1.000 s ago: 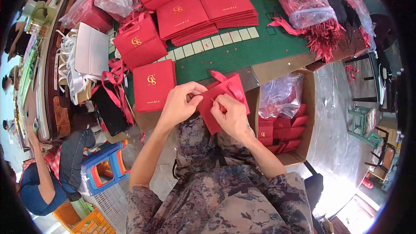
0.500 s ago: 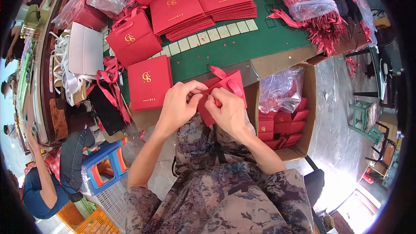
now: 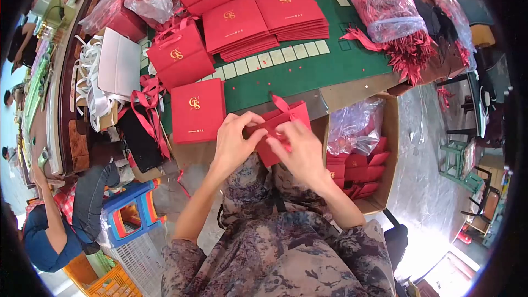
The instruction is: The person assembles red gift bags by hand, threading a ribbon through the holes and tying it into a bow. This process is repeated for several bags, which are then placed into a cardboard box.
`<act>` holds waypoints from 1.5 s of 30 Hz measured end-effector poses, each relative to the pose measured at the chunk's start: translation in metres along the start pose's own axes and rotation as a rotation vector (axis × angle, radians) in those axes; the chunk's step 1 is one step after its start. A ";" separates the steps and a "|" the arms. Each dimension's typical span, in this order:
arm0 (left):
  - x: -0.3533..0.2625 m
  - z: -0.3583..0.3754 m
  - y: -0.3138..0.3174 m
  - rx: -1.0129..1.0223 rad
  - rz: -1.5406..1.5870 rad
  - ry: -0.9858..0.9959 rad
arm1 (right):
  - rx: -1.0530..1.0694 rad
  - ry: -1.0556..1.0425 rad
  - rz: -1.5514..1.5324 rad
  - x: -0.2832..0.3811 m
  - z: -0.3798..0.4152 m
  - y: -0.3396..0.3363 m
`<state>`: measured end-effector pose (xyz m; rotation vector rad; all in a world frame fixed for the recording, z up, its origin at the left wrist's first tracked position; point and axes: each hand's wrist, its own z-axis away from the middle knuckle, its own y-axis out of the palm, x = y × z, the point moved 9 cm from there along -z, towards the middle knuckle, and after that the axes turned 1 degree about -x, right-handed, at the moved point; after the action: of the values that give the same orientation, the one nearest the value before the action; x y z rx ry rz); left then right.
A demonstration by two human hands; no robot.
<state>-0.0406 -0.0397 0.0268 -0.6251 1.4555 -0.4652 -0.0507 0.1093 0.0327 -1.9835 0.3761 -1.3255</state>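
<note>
A small red paper gift bag (image 3: 268, 157) is held tilted above my lap, at the table's front edge. My left hand (image 3: 237, 142) pinches its left upper edge between thumb and fingers. At the bag's right side, my right hand (image 3: 301, 151) has thumb and fingers bent together on a red ribbon, partly hidden by the fingers. A loop of red ribbon (image 3: 280, 103) sticks up from the bag's far edge. Left of my hands lies a short stack of flat red bags (image 3: 198, 113) with a gold logo.
More red bags (image 3: 240, 25) lie stacked on the green table top (image 3: 308, 69). A plastic-wrapped ribbon bundle (image 3: 393, 16) lies far right. Beside my right knee stands a cardboard box (image 3: 389, 148) of red bags. A blue stool (image 3: 129, 206) and a seated person (image 3: 47, 242) are at left.
My right hand has gone from a tight fist to a looser pinch, with its fingers lifted slightly. My left hand keeps its hold on the bag. The view has shifted a little.
</note>
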 end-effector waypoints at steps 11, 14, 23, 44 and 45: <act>-0.030 0.026 0.003 -0.302 -0.107 0.402 | 0.284 -0.251 0.053 -0.006 -0.052 0.004; -0.034 0.029 0.002 -0.330 -0.106 0.473 | 0.397 -0.286 -0.044 -0.008 -0.058 0.007; -0.038 0.026 -0.002 -0.321 -0.021 0.577 | 0.694 -0.196 -0.259 -0.011 -0.070 0.013; 0.002 0.014 0.020 -0.090 0.158 0.242 | 0.345 0.237 -0.641 -0.066 -0.090 0.045; 0.005 0.015 0.019 -0.122 0.162 0.252 | 0.345 0.236 -0.638 -0.070 -0.090 0.044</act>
<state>-0.0272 -0.0264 0.0108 -0.5538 1.7693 -0.3379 -0.1552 0.0834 -0.0261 -1.7115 -0.4002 -1.8733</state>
